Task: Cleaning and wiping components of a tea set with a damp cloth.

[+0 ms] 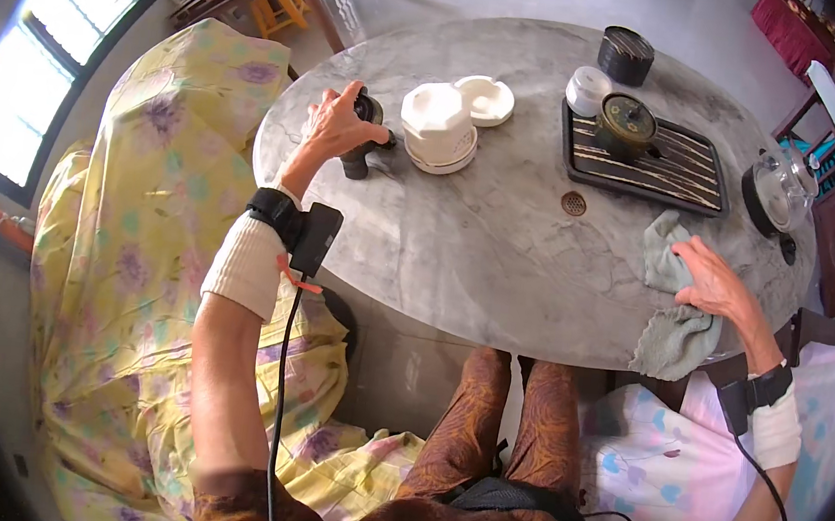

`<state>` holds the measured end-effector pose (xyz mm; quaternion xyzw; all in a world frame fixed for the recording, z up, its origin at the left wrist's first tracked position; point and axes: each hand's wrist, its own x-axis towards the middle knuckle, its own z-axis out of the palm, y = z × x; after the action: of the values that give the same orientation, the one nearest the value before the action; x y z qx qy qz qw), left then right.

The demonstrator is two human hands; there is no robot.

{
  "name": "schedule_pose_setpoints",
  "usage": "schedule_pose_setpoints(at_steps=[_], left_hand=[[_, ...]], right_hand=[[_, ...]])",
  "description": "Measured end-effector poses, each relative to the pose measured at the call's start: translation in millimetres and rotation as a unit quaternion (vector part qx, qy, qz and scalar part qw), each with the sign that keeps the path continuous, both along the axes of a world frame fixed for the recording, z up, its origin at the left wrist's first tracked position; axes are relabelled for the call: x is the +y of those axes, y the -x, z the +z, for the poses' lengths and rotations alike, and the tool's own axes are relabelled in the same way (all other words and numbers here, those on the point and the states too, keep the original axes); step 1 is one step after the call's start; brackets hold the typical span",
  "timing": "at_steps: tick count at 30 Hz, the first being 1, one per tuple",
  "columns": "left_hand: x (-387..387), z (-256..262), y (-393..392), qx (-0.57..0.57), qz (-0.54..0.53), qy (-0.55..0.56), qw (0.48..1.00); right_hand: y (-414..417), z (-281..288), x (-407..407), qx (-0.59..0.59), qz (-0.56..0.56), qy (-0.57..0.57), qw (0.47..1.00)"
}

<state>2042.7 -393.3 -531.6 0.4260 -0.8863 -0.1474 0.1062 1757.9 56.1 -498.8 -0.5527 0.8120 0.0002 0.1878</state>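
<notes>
My left hand (336, 125) reaches to the left side of the marble tabletop (479, 251), its fingers and thumb around a dark vessel (368, 107). Another dark piece (354, 162) shows below that hand; its exact kind is unclear. Just to the right stand a white faceted container (437, 115) on a round white base and a white dish (487, 100). At the right front, my right hand (713, 281) grips a crumpled grey-green cloth (677, 342). One end of the cloth lies at the table's front edge.
A black-and-cream tea tray (651, 179) holds a dark lidded teapot (626, 122) and a white lidded jar (588, 91). Behind stands a dark cylindrical box (626, 56). A glass kettle (780, 191) stands at right. Yellow floral fabric (140, 249) covers furniture at left. Cables hang from both wrists.
</notes>
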Motion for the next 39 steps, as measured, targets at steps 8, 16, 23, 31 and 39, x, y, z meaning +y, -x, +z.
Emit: schedule_pose_setpoints(at_steps=[8,16,23,31,39], left_hand=[[-9,8,11,-0.023,-0.008,-0.028,0.999],[26,57,13,0.232,-0.021,0.038,0.972],[146,51,97,0.269,-0.193,-0.233,0.914],[216,9,206,0.302,-0.125,-0.459,0.826],[212,-9,243,0.307,-0.109,-0.5,0.803]], right_hand=[[44,-33,-45,-0.021,0.008,0.146,0.989],[62,43,-68,-0.175,-0.068,0.212,0.959],[90,63,-52,-0.019,-0.154,0.125,0.98],[110,14,-132,0.05,-0.015,0.336,0.94],[139,-1,-173,0.156,0.178,0.306,0.922]])
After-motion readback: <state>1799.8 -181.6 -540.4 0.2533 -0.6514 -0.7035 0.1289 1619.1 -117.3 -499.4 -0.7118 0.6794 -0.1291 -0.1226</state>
